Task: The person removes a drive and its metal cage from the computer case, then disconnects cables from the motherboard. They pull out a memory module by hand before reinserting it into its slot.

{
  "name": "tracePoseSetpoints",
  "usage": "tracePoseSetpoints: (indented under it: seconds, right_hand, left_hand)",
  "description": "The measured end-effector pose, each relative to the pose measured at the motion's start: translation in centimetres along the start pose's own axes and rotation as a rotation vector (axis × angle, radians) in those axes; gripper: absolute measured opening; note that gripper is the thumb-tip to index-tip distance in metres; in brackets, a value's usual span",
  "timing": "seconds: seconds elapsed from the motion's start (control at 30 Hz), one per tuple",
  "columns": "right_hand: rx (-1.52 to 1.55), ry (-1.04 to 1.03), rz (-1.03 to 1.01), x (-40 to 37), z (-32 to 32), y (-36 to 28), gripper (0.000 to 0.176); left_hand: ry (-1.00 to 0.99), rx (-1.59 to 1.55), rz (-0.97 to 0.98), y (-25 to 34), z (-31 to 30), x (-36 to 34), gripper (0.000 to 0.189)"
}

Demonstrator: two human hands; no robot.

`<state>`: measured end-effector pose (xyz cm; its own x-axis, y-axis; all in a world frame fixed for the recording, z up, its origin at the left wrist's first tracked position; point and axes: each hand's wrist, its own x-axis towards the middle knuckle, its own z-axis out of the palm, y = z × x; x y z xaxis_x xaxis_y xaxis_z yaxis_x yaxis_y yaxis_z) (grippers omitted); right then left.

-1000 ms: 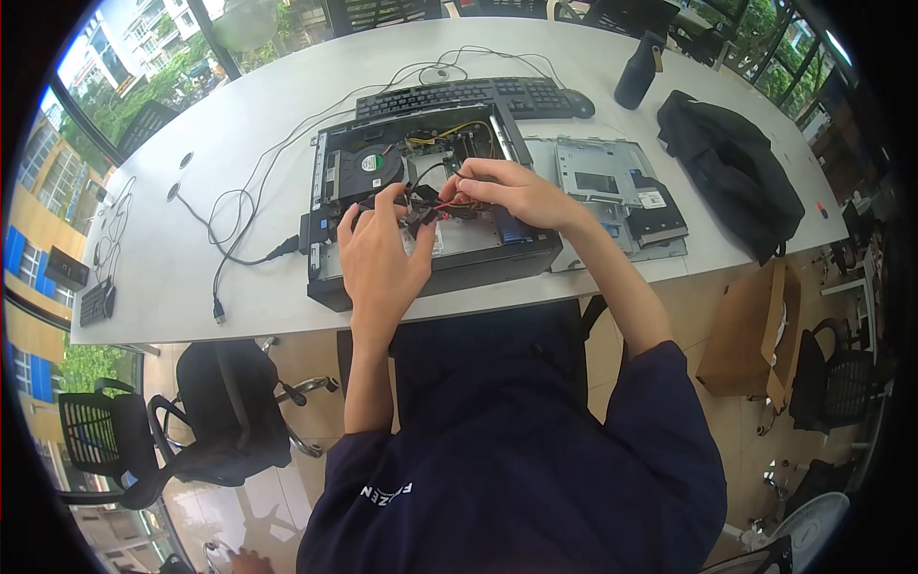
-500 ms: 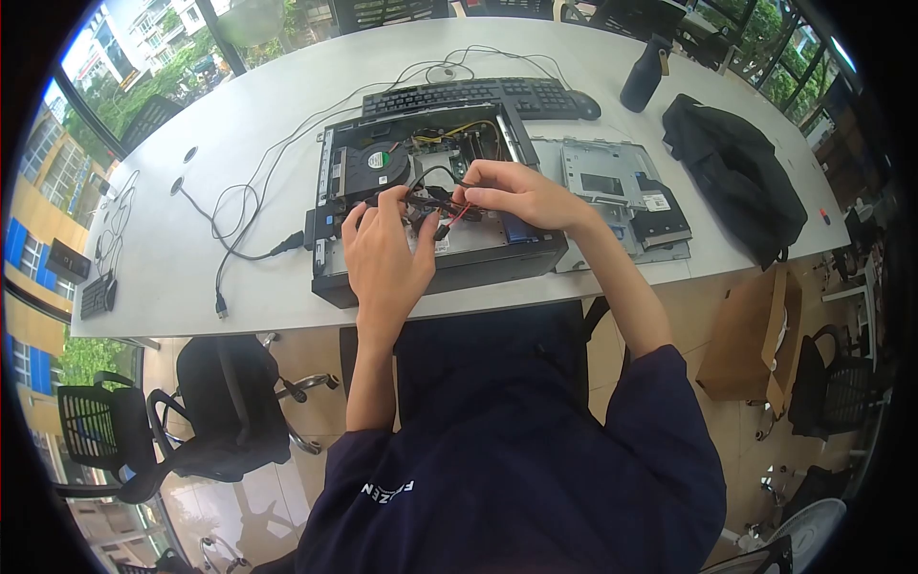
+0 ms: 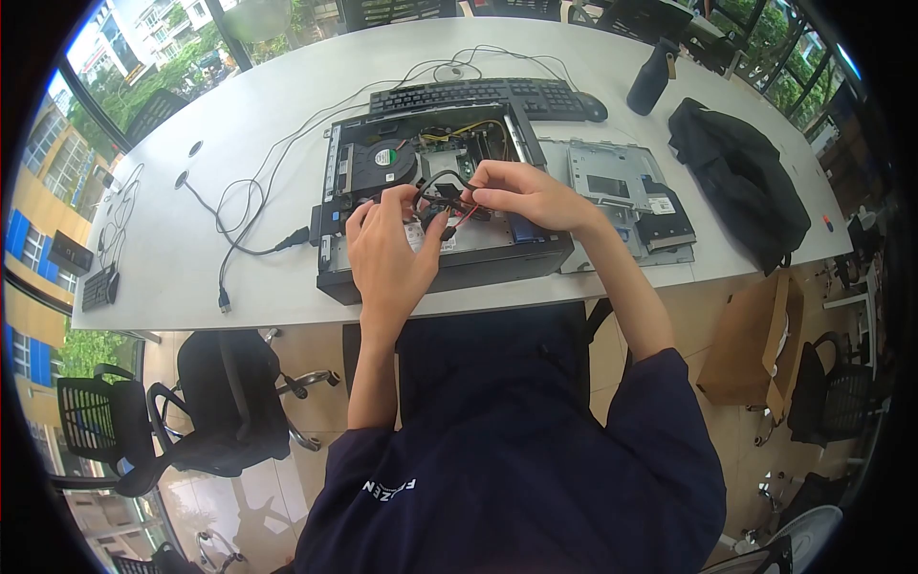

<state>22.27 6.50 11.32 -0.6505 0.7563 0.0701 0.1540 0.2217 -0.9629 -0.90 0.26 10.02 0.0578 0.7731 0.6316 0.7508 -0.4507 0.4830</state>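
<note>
An opened desktop computer case lies flat on the table in front of me. Over its near half, a bundle of black and red cables is between my hands. My left hand closes its thumb and fingers on the left side of the bundle. From the right, my right hand pinches the cables between thumb and index finger. A round black blower fan sits inside the case, left of the cables. Yellow wires run along the case's far side. My hands hide part of the interior.
A keyboard and mouse lie behind the case. To its right are a metal panel with a drive, a dark bottle and black cloth. A power cable runs left. Chairs and a cardboard box stand below.
My left thumb and fingers have drawn closer together on the cables. The cable loop between my hands has shifted slightly. The whole view has moved a little.
</note>
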Motion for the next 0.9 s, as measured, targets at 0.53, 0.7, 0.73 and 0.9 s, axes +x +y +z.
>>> tracePoseSetpoints:
  seconds: [0.53,0.7,0.73,0.9]
  right_hand:
    - [-0.023,0.018,-0.092,0.0,0.2,0.5,0.02]
    - [-0.047,-0.004,-0.139,0.1,-0.1,0.8,0.015]
    - [-0.045,-0.005,-0.139,0.0,-0.2,0.8,0.014]
    - [-0.023,-0.004,-0.068,-0.1,-0.3,0.2,0.013]
  left_hand:
    - [0.048,-0.088,0.013,0.1,-0.4,0.0,0.041]
    - [0.019,-0.154,0.012,0.2,-0.8,0.1,0.039]
    - [0.01,-0.198,0.044,0.0,-0.9,0.1,0.037]
    - [-0.008,-0.303,0.026,-1.1,-1.2,0.2,0.032]
